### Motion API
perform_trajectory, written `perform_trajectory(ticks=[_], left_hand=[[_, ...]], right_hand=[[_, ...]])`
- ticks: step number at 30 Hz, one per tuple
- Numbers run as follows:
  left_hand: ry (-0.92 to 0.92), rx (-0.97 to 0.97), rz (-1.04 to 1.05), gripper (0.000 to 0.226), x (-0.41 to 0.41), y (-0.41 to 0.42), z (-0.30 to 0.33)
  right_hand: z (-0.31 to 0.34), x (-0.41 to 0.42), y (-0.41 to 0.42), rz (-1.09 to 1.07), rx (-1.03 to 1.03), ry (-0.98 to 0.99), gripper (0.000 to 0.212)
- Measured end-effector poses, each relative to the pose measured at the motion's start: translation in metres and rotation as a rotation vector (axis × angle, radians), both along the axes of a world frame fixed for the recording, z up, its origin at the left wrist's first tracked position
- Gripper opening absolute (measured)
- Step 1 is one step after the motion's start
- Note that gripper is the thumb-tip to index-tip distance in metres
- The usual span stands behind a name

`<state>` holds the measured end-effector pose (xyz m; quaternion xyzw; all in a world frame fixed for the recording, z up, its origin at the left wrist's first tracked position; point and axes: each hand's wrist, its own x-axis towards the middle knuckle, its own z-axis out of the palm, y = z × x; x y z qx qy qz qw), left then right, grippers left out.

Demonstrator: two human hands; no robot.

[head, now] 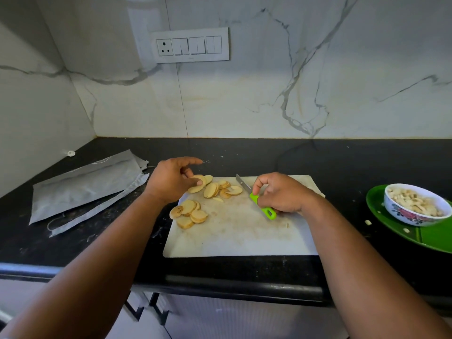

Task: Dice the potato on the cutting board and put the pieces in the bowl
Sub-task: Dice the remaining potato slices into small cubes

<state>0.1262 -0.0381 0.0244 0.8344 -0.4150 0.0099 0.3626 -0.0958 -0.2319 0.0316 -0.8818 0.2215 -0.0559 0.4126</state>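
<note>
Right hand [281,194] seemingly grips knife [256,198].

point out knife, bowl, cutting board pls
knife [256,200]: head view, green handle just below the blade.
bowl [401,212]: head view, floral outer wall.
cutting board [244,238]: head view, bare near part.

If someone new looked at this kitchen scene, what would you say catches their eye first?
Probably the bright green-handled knife, gripped by the right hand over the white cutting board. Next, the potato slices at the board's far left, one pinched by the left hand, and the bowl of diced pieces at right.
</note>
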Motion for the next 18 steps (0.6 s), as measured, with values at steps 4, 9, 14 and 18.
perform_trajectory(ticks=[4,9,14,18], left_hand=[[0.105,-0.042,-0.025,0.042,0.005,0.001,0.010],[0.267,-0.174,-0.018,0.041,0.001,0.001,0.025],[0.380,-0.309,-0.121,0.033,-0.028,-0.016,0.038],[0.374,-0.210,-0.258,0.016,-0.062,-0.051,0.033]], right_hand=[[0.003,-0.002,0.001,-0.003,0.016,-0.007,0.022],[0.005,-0.003,0.000,-0.020,0.103,-0.033,0.032],[0.005,-0.008,-0.004,-0.107,0.267,-0.049,0.039],[0.015,-0.022,-0.010,-0.282,0.017,0.013,0.035]])
